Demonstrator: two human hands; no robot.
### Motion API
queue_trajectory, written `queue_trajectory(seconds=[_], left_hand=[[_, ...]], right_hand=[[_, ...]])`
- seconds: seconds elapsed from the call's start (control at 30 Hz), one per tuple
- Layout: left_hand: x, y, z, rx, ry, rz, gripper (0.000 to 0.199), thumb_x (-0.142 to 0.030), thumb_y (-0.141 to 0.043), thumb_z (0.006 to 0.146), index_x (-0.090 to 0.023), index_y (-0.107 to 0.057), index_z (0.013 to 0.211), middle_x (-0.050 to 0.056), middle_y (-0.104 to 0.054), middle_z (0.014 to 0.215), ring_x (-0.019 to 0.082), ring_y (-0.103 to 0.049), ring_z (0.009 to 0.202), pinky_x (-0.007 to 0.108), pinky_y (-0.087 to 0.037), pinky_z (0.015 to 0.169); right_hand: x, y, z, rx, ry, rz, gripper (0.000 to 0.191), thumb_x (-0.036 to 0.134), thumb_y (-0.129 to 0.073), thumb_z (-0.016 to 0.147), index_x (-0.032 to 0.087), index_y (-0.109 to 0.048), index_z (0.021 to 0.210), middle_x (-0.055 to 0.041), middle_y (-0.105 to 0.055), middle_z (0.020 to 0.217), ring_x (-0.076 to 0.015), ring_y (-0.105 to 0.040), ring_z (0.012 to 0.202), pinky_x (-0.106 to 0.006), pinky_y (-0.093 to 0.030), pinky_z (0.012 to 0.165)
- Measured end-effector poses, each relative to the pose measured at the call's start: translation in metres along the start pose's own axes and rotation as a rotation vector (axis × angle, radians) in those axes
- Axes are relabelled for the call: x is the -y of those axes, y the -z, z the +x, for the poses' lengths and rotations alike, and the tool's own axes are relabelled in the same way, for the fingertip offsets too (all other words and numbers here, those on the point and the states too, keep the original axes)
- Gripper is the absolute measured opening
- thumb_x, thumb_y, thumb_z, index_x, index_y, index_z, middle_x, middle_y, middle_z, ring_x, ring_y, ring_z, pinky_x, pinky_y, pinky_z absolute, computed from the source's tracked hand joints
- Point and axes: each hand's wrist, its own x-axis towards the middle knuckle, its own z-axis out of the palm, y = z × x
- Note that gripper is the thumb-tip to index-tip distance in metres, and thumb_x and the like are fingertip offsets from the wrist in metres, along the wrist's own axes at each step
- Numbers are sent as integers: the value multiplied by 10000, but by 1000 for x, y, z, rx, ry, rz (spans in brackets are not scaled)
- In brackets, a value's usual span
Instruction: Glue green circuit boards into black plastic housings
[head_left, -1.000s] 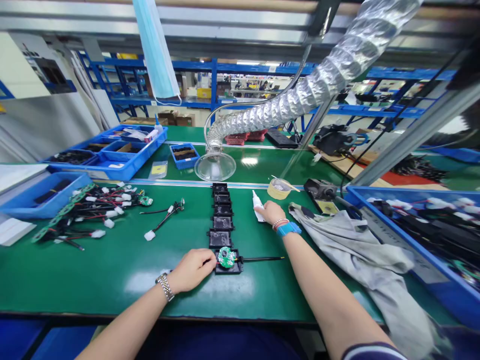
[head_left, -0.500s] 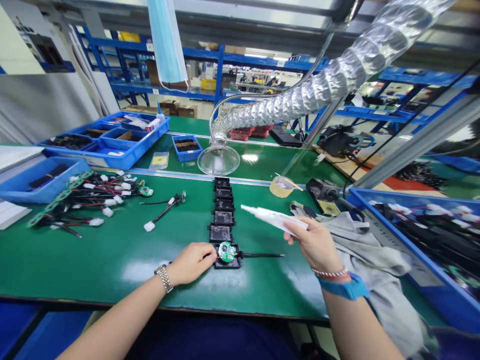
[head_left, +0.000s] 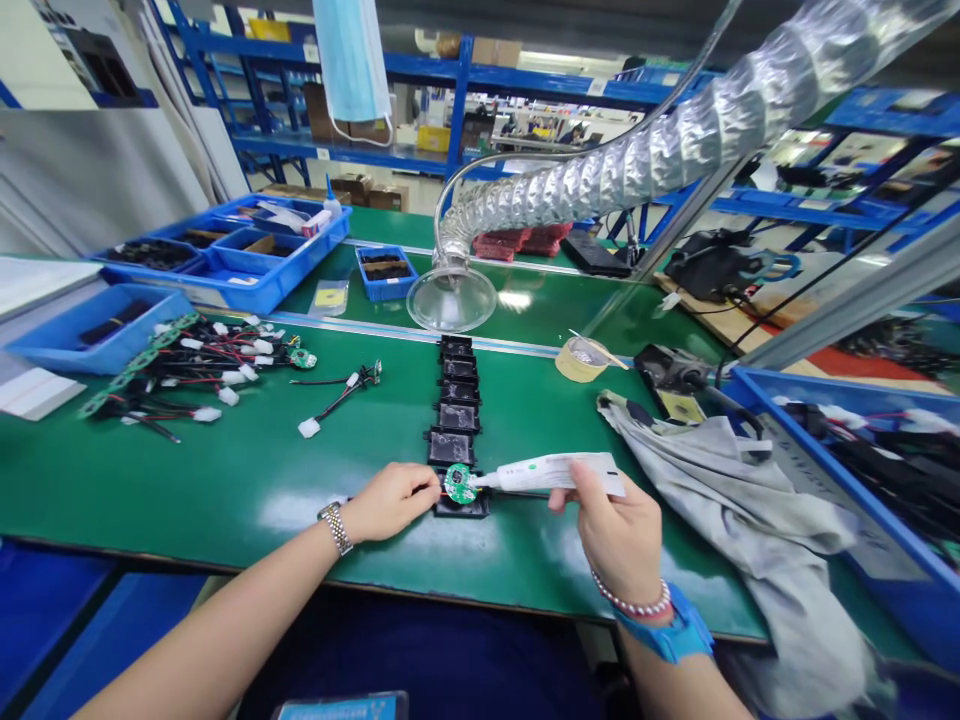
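My right hand (head_left: 611, 520) is closed round a white glue tube (head_left: 555, 474) held nearly level, its nozzle pointing left. The nozzle tip meets the right edge of a round green circuit board (head_left: 458, 484), or hovers just over it; I cannot tell which. That board lies on a small black plastic case (head_left: 463, 508) at the near end of a row of similar black cases (head_left: 452, 447). With fingers pinched, my left hand (head_left: 397, 500) is at the left side of the case, where a bit of wire shows; the exact hold is hidden.
Boards with wires and white connectors (head_left: 217, 365) lie at left, with one separate wired board (head_left: 349, 385) nearer. A metal fume hood (head_left: 452, 300) hangs behind the row. Rightward are a tape roll (head_left: 581, 360), a grey cloth (head_left: 720, 480) and a blue bin (head_left: 847, 480).
My right hand has brought the glue tube down and left, so its nozzle is now at the circuit board. My left hand stays beside the case. The whole view has shifted slightly.
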Motion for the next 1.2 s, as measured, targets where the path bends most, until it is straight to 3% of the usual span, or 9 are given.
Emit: queue_trajectory(seconds=[0.1,0.3,0.4,0.5,0.6,0.7,0.87,0.97,1.2], left_hand=[[1,0,0,-4,-18,-7,237,-248,-392,814,-141,-531,654,-20,-529,622,101,-451,584,193,-339,550],[2,0,1,10,-51,-22,231,-242,-403,814,-142,-517,640,-24,-513,607,98,-439,574,190,-327,544],[2,0,1,4,-58,-21,232,-238,-401,817,-142,-508,635,-24,-508,607,97,-439,577,190,-327,550],[2,0,1,5,-71,-11,230,-233,-402,817,-143,-509,634,-21,-511,617,98,-444,583,191,-331,558],[2,0,0,9,-80,-4,223,-230,-408,815,-144,-512,637,-18,-515,626,99,-446,586,191,-332,560],[2,0,0,3,-82,-7,217,-228,-409,814,-145,-511,642,-19,-511,621,96,-439,575,191,-329,557],[2,0,0,10,-91,-7,238,-240,-402,818,-147,-487,616,-24,-478,595,94,-417,556,191,-311,533],[2,0,0,5,-92,-12,230,-233,-405,818,-148,-481,619,-28,-472,593,90,-411,551,191,-301,533],[1,1,-1,4,-88,-23,224,-222,-412,819,-148,-482,620,-31,-476,594,87,-407,545,191,-291,530]], right_hand=[[16,1,-4,93,217,-254,328,297,-483,836,192,-541,531,-11,-558,501,-133,-525,485,-275,-446,529],[24,-20,0,305,523,-386,142,238,-491,830,182,-613,782,-45,-639,696,-149,-585,621,-264,-467,582],[15,-27,3,415,447,-419,204,320,-515,817,183,-596,689,-35,-624,648,-138,-574,571,-236,-444,520],[4,-26,4,424,309,-429,285,399,-522,798,194,-554,602,-2,-583,548,-123,-537,475,-223,-407,438],[-5,-21,3,368,274,-419,352,434,-422,841,206,-550,605,1,-572,511,-134,-537,457,-239,-420,442],[-16,-17,0,235,268,-402,401,467,-362,860,206,-580,646,-39,-621,605,-178,-592,590,-285,-465,550],[-36,-12,-5,53,43,-339,492,530,-349,845,206,-473,496,-27,-522,485,-175,-522,497,-322,-445,530],[-40,-11,-6,42,-13,-321,504,565,-366,820,201,-474,489,-23,-513,481,-178,-524,504,-332,-447,541],[-40,-13,-7,59,7,-376,482,573,-368,810,195,-612,635,-58,-595,573,-233,-599,664,-367,-484,627]])
